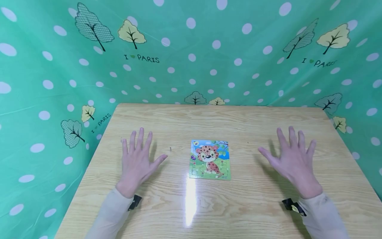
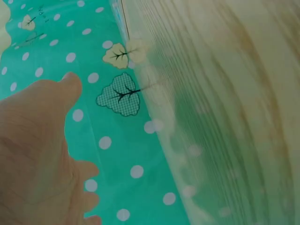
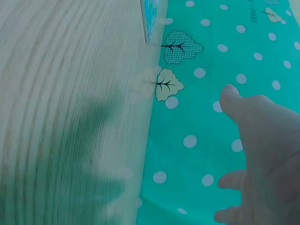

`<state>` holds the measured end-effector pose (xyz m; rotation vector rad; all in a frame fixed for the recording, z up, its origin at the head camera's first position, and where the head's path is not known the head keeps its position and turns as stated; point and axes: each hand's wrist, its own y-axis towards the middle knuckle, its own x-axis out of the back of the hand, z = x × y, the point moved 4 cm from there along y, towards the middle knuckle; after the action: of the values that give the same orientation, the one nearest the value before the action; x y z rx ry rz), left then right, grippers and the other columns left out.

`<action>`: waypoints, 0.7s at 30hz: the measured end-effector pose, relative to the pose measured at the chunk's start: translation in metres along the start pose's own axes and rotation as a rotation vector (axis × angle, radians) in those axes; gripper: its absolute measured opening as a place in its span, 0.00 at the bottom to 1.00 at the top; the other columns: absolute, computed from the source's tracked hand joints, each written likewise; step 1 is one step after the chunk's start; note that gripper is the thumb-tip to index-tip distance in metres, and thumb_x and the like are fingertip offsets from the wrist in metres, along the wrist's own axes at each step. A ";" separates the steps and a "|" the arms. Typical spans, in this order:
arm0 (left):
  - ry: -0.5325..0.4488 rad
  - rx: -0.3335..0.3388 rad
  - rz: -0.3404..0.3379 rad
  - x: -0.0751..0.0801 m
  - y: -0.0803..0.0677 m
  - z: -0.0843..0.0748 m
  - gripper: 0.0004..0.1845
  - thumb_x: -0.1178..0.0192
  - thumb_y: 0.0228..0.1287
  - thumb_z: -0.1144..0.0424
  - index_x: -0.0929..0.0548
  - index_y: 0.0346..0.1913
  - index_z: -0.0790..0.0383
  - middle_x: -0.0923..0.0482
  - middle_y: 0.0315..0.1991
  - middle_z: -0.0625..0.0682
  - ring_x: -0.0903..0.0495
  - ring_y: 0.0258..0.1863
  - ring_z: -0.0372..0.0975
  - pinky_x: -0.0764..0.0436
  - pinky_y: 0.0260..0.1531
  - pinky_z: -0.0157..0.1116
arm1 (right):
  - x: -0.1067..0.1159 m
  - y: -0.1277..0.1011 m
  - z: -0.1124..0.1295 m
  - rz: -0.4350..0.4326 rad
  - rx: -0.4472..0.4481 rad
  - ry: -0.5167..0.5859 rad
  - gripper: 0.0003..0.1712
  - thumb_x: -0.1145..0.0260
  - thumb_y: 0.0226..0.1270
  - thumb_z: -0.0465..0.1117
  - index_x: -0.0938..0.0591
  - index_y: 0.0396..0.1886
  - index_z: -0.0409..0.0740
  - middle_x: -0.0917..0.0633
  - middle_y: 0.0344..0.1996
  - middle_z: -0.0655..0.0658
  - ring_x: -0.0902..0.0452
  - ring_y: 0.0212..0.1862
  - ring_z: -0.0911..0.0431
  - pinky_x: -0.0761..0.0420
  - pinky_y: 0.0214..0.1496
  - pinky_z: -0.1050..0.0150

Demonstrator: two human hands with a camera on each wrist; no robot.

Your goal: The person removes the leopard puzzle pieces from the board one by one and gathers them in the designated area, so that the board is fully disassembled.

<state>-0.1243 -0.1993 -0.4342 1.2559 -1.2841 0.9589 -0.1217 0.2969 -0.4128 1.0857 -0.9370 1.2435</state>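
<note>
In the head view, a flat leopard puzzle (image 1: 210, 160) lies on the wooden table (image 1: 253, 209), at the middle of the frame. It looks about square, so a long axis is hard to pick out; its printed top, with the leopard's head, points to the upper edge of the frame, turned very slightly clockwise, and the tail is at the lower right. The left hand (image 1: 136, 162), left of centre, and the right hand (image 1: 293, 161), right of centre, are well apart from it, fingers spread and released. The pale sleeves (image 1: 108, 214) run off the bottom edge. Fine print on the puzzle is too small to read; a streak of glare (image 1: 191, 199) washes out the wood below it.

In the left wrist view, the hand is cut off by the left edge, its fingertips partly overlapped; the dotted green cloth (image 2: 117, 164) fills the middle.

In the right wrist view, only a narrow sliver of the puzzle shows at the top, tapering downward, its picture unreadable; the hand is cut off at right.
</note>
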 end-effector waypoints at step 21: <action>-0.388 -0.205 0.211 -0.023 -0.002 -0.045 0.55 0.37 0.64 0.26 0.38 0.84 0.57 0.46 0.86 0.60 0.41 0.82 0.62 0.38 0.78 0.66 | -0.030 0.008 0.066 -0.011 0.131 0.568 0.25 0.30 0.77 0.45 0.18 0.66 0.35 0.14 0.61 0.33 0.13 0.52 0.42 0.11 0.51 0.43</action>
<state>-0.1186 -0.1516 -0.4514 1.1968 -1.8000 0.7235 -0.1313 0.2259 -0.4246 0.7654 -0.4199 1.5103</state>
